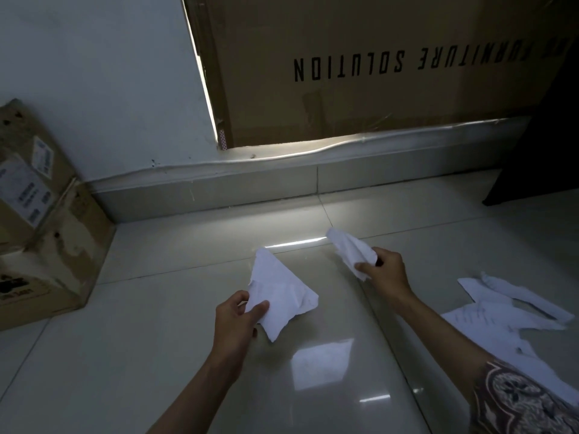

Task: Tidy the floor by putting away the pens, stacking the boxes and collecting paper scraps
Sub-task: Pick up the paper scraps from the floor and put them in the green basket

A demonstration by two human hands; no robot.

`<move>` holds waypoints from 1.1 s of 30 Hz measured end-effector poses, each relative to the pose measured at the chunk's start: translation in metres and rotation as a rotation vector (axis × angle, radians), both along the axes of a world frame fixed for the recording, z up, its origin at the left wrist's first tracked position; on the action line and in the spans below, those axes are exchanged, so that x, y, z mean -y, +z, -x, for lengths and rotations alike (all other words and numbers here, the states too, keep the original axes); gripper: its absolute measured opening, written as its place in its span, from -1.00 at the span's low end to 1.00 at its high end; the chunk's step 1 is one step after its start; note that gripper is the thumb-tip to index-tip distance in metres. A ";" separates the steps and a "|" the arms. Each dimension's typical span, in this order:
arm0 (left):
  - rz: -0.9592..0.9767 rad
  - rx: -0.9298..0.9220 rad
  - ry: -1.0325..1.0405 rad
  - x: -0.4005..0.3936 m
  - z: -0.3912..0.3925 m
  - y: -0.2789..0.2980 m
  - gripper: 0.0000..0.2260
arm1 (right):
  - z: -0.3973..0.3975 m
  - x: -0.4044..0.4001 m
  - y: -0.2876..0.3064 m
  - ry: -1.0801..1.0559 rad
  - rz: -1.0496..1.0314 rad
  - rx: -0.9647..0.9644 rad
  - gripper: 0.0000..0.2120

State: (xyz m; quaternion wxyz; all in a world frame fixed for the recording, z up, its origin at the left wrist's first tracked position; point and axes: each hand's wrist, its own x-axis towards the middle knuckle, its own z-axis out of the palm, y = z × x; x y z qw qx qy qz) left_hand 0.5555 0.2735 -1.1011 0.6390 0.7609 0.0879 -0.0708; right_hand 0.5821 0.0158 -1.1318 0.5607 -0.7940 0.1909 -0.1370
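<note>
Our patterned sleeve (pixel 517 399) lay beside loose scraps (pixel 488 321), nearer our right hand (pixel 383 267); both hands gripped paper, seemingly crumpled, left hand (pixel 239 317) included.

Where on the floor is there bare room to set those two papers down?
Bare tile runs from the boxes to the skirting, and more lies near, between the arms. It is crowded on the right, where torn scraps are strewn. Left hand and right hand each hold a crumpled paper.
</note>
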 end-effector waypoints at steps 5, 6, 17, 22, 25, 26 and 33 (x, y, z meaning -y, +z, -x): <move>-0.013 0.083 -0.039 0.014 0.011 0.032 -0.83 | 0.047 -0.008 0.039 -0.030 -0.069 0.089 -0.75; -0.015 0.097 -0.049 0.018 0.014 0.041 -0.83 | 0.058 -0.006 0.048 -0.044 -0.080 0.107 -0.75; -0.019 0.306 -0.278 0.095 0.048 0.143 -0.80 | 0.191 0.050 0.152 -0.272 -0.257 0.300 -0.90; -0.004 0.411 -0.453 0.155 0.086 0.185 -0.76 | 0.269 0.082 0.198 -0.407 -0.186 0.376 -0.80; 0.037 0.425 -0.584 0.195 0.118 0.201 -0.75 | 0.320 0.096 0.223 -0.478 -0.132 0.422 -0.76; 0.053 0.427 -0.646 0.208 0.131 0.208 -0.74 | 0.337 0.101 0.231 -0.513 -0.123 0.438 -0.77; 0.157 0.439 -0.981 0.286 0.229 0.232 -0.71 | 0.460 0.120 0.270 -0.745 -0.006 0.489 -0.93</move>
